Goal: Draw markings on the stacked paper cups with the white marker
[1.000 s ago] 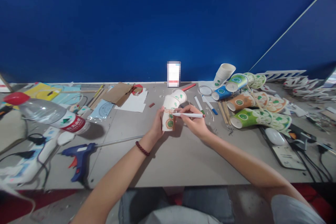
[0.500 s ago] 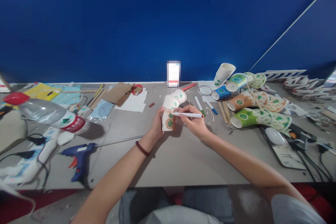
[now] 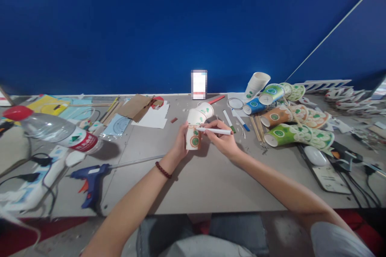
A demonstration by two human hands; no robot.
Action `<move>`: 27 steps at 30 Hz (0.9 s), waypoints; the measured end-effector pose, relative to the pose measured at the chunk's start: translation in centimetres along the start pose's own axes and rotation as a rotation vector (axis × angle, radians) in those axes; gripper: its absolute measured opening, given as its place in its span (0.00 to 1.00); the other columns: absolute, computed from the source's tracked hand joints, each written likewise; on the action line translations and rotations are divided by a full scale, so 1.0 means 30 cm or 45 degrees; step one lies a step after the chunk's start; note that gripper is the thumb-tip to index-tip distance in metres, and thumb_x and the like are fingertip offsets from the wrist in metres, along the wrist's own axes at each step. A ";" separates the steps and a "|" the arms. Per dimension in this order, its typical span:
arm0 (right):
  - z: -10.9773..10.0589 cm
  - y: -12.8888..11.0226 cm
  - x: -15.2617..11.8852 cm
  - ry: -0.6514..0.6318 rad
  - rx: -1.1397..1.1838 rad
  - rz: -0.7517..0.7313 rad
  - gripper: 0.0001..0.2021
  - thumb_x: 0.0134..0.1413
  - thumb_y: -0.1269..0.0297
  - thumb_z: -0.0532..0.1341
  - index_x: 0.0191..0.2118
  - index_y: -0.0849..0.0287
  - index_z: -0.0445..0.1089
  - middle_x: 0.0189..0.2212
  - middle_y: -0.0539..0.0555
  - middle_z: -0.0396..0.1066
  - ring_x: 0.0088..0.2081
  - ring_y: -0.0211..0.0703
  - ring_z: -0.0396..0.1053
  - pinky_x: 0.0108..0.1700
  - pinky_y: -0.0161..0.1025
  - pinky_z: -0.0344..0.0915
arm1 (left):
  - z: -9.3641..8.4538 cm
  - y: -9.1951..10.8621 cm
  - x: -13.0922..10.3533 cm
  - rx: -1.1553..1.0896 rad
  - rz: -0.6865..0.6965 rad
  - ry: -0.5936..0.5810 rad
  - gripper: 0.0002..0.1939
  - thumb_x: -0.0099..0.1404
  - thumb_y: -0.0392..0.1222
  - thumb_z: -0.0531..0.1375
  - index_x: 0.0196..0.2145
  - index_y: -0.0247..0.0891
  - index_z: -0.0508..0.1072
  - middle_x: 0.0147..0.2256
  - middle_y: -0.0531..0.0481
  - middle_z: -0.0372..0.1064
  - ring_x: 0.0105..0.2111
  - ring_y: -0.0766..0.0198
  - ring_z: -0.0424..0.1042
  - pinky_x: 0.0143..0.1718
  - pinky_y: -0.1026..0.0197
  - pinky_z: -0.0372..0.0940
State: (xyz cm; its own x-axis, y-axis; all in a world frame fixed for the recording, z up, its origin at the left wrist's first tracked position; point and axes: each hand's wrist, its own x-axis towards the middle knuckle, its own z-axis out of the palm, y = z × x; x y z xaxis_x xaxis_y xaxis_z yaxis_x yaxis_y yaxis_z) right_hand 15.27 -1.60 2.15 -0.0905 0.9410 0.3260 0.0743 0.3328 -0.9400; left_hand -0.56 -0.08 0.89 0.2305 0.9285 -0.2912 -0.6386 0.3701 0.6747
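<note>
My left hand (image 3: 181, 141) is closed around the side of a chain of joined white paper cups (image 3: 196, 117), whose nearest cup carries brown colouring and a round green emblem. In my right hand (image 3: 223, 138) is a white marker pen (image 3: 217, 131) with a reddish end. The pen's tip meets the nearest cup near its upper band. Right of my hand lie a green-ended marker (image 3: 228, 119) and a blue-ended marker (image 3: 241, 121). Coloured cup chains, among them a green one (image 3: 286, 134) and an orange one (image 3: 277, 116), rest further right.
A blue glue gun (image 3: 93, 180), a power strip (image 3: 39, 184) and a lying plastic bottle (image 3: 60, 130) are on the left. Cardboard (image 3: 135, 107) and cut paper lie behind. A stack of white cups (image 3: 257, 85) leans at the back right, near wooden sticks (image 3: 258, 128).
The pen and my right hand have shifted very slightly against the cup. The cup chain stays in my left hand, and the rest of the table looks the same.
</note>
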 end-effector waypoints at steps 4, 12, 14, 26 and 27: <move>-0.001 0.002 0.004 -0.007 0.071 0.003 0.05 0.55 0.64 0.63 0.31 0.53 0.67 0.30 0.51 0.76 0.50 0.55 0.77 0.47 0.47 0.73 | -0.005 -0.002 0.004 0.000 -0.011 0.026 0.21 0.62 0.55 0.60 0.34 0.32 0.77 0.27 0.46 0.77 0.24 0.61 0.74 0.29 0.60 0.70; 0.000 0.008 0.004 -0.016 0.077 0.014 0.06 0.56 0.60 0.64 0.32 0.53 0.68 0.31 0.52 0.76 0.51 0.55 0.77 0.46 0.48 0.74 | -0.006 0.000 0.005 0.002 -0.014 0.003 0.22 0.62 0.55 0.58 0.34 0.31 0.77 0.27 0.44 0.77 0.24 0.61 0.74 0.28 0.61 0.69; 0.001 0.006 0.004 -0.021 0.086 0.011 0.07 0.56 0.60 0.64 0.31 0.53 0.67 0.30 0.51 0.75 0.50 0.56 0.77 0.46 0.48 0.74 | -0.005 0.000 0.005 0.009 -0.027 0.013 0.22 0.62 0.56 0.58 0.33 0.31 0.77 0.26 0.44 0.76 0.23 0.61 0.74 0.27 0.61 0.68; -0.002 0.006 0.007 -0.016 0.100 0.021 0.05 0.55 0.62 0.63 0.31 0.53 0.67 0.30 0.51 0.75 0.51 0.56 0.77 0.47 0.49 0.74 | 0.003 0.005 0.001 0.013 -0.038 0.043 0.22 0.63 0.55 0.58 0.34 0.31 0.77 0.26 0.44 0.76 0.22 0.61 0.73 0.27 0.61 0.69; -0.001 0.007 0.006 -0.008 0.092 0.030 0.04 0.56 0.62 0.63 0.32 0.53 0.68 0.32 0.52 0.76 0.51 0.56 0.77 0.46 0.49 0.74 | 0.003 0.004 0.001 0.008 -0.032 0.032 0.22 0.63 0.55 0.58 0.34 0.31 0.77 0.27 0.44 0.76 0.23 0.61 0.74 0.27 0.61 0.69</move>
State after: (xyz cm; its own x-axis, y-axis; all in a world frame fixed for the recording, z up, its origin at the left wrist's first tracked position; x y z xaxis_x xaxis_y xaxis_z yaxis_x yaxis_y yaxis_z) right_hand 15.32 -1.35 2.02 -0.0959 0.9479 0.3036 0.0048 0.3055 -0.9522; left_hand -0.58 0.01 1.02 0.2281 0.9179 -0.3248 -0.6284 0.3936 0.6709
